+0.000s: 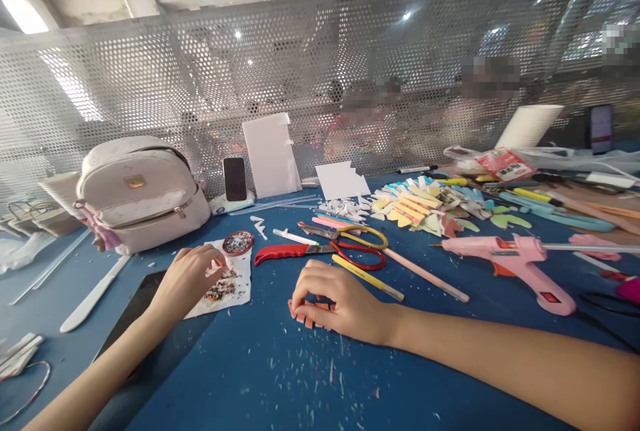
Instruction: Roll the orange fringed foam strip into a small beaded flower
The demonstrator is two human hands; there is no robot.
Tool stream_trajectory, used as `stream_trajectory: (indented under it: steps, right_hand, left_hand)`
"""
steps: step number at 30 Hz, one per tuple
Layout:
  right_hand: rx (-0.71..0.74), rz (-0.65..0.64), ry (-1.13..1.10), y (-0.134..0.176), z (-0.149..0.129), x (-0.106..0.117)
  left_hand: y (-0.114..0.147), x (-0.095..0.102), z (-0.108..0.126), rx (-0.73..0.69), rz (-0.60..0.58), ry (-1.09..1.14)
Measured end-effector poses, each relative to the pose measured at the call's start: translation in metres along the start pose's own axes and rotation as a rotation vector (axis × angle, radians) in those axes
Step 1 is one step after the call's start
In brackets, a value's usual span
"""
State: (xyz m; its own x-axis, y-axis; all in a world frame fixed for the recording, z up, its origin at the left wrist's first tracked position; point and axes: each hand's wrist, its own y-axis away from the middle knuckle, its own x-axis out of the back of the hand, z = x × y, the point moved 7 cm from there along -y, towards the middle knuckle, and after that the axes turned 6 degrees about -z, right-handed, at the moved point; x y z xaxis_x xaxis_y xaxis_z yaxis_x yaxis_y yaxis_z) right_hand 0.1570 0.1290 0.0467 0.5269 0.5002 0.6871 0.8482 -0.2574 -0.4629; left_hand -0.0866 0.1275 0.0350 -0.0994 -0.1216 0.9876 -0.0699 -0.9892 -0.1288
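Before a perforated screen (310, 31), on the blue bench (210, 378), an orange piece (311, 313) is held directly beneath the curled grip of the right hand (340, 294), long axis roughly crosswise; the left hand (190, 274), farther off, is bent over crumb-strewn white paper (243, 284) (whether anything is pinched cannot be told).

Orange piece (309, 317): partly covered by your right hand (343, 298), so you can't see its full shape.
White sheet (241, 292): partly behind your left hand (190, 278); you can't tell whether its fingertips touch the dark scraps (220, 292).
Dark slab (133, 301): part lies hidden under your left forearm (123, 351).
Pink glue gun (523, 254): its cord (605, 330) leaves your view at the right.
Red-and-white packet (506, 165): lettering too blurred to read.
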Motion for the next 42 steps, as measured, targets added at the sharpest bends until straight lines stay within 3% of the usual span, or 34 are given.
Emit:
stream_trajectory:
  steps: [7, 15, 23, 25, 30, 35, 42]
  right_hand:
    - [-0.006, -0.010, 0.013, 0.001, 0.002, -0.001]
    - [-0.001, -0.014, 0.017, -0.001, 0.000, 0.000]
    - [-0.025, 0.001, 0.033, 0.001, 0.002, -0.001]
    - [-0.024, 0.016, 0.037, 0.001, 0.000, 0.000]
    - [-0.004, 0.066, 0.045, 0.001, -0.004, 0.004]
    - [0.015, 0.082, 0.051, 0.002, -0.004, 0.005]
    - [-0.002, 0.091, 0.045, 0.002, -0.004, 0.005]
  left_hand:
    - [0.000, 0.001, 0.004, -0.002, 0.008, 0.090]
    - [0.004, 0.005, 0.007, 0.021, 0.095, 0.263]
    - [0.018, 0.005, 0.052, -0.031, 0.134, 0.485]
    - [0.024, 0.001, 0.066, -0.021, 0.133, 0.654]
    - [0.033, -0.019, 0.093, -0.028, 0.028, 0.941]
    - [0.036, -0.033, 0.099, -0.024, -0.042, 1.054]
    - [0.039, -0.027, 0.102, -0.003, 0.006, 1.101]
